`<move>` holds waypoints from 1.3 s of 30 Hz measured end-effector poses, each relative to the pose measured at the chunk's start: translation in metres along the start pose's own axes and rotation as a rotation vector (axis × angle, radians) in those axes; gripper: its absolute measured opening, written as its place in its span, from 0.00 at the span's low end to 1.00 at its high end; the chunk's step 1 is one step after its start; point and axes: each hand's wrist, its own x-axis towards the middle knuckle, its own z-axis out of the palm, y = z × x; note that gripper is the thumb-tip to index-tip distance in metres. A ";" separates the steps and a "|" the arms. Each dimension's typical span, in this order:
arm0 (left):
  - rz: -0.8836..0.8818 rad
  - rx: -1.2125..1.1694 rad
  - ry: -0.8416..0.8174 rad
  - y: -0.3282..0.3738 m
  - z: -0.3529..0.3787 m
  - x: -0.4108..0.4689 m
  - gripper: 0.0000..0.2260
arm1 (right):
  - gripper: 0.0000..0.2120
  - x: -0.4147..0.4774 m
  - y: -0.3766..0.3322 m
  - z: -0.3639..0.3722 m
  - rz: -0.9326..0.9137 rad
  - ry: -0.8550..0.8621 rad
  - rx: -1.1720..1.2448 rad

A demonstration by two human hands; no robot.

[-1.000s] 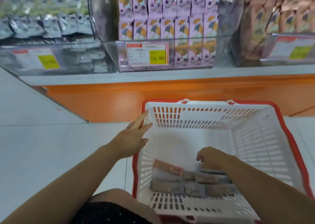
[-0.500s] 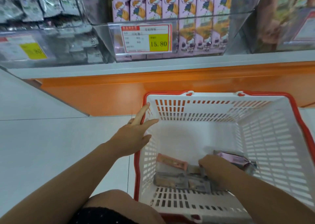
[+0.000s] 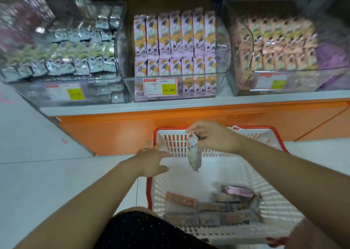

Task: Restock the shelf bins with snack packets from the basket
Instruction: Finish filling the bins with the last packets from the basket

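My right hand (image 3: 212, 136) pinches a pale snack packet (image 3: 194, 158) by its top edge, and it dangles over the far end of the white basket with the red rim (image 3: 149, 188). My left hand (image 3: 151, 161) rests with fingers spread on the basket's left rim. Several packets (image 3: 214, 207) lie flat on the basket floor, among them a pink one (image 3: 238, 191) and an orange one (image 3: 181, 201). Three clear shelf bins stand above: silver packets (image 3: 75, 59) on the left, lilac packets (image 3: 176, 45) in the middle, peach packets (image 3: 276, 47) on the right.
The bins sit on a grey shelf ledge (image 3: 189, 104) over an orange base panel (image 3: 123, 131). Price labels (image 3: 160, 86) hang on the bin fronts. Pale floor tiles (image 3: 47, 182) spread to the left. My knee in dark cloth (image 3: 144, 229) is below the basket.
My right hand came up out of the basket bottom with one pale packet and moved toward the shelf. The view tilted up, showing more of the bins. My left hand stayed on the rim.
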 end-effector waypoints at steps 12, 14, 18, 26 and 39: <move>0.302 -0.939 0.643 0.036 -0.024 -0.096 0.16 | 0.19 -0.033 -0.090 -0.016 -0.201 0.084 0.693; 0.271 -1.007 0.802 0.030 -0.027 -0.105 0.16 | 0.18 -0.029 -0.096 -0.009 -0.224 0.131 0.694; 0.205 -0.976 1.077 0.019 -0.037 -0.119 0.14 | 0.16 -0.018 -0.111 0.007 -0.266 0.298 0.580; -0.046 -0.905 1.369 -0.025 -0.089 -0.132 0.07 | 0.20 0.035 -0.176 0.011 -0.429 0.351 -0.296; -0.584 -0.419 1.331 -0.098 -0.219 -0.082 0.23 | 0.23 0.117 -0.179 -0.006 -0.618 0.419 -0.798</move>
